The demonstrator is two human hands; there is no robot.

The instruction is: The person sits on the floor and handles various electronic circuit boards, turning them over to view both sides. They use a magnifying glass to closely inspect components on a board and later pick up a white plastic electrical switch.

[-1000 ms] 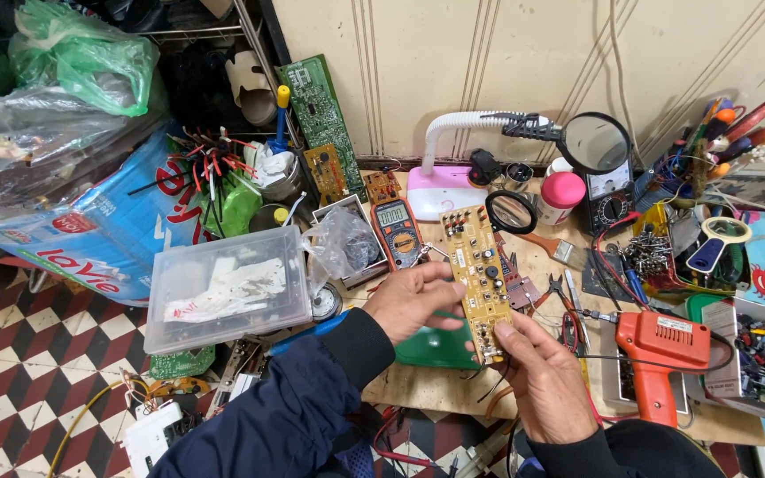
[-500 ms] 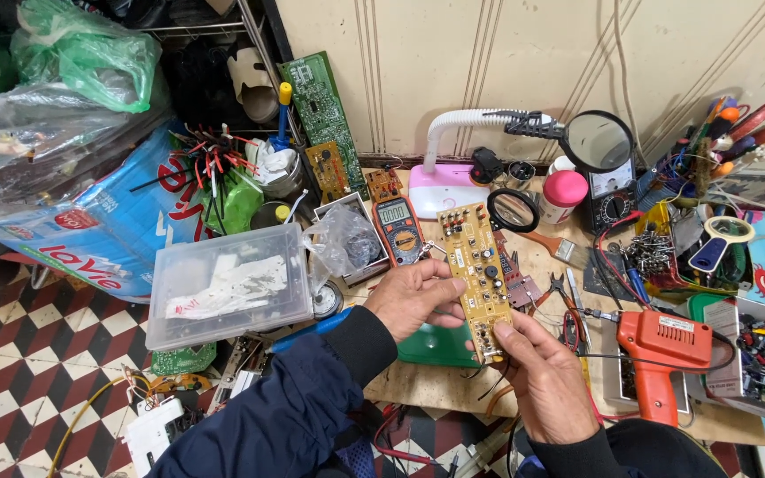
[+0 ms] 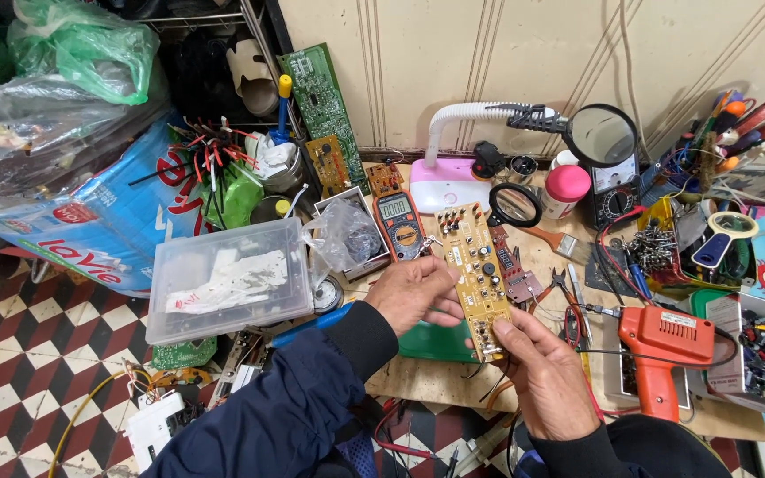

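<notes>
Counts, head view. Hands: two, a left hand [image 3: 413, 294] and a right hand [image 3: 544, 376], both closed on one yellow circuit board [image 3: 478, 276]. Loose circuit boards elsewhere: one long green board [image 3: 322, 97] upright at the wall, one small orange board [image 3: 328, 163], one smaller orange board [image 3: 386, 178]. Multimeters: two, one orange-edged [image 3: 399, 224], one black [image 3: 614, 188]. Magnifiers: two, one on a flexible arm [image 3: 602, 135], one hand loupe [image 3: 515, 204]. Clear plastic boxes: one [image 3: 229, 281]. Orange soldering guns: one [image 3: 664, 349].
</notes>
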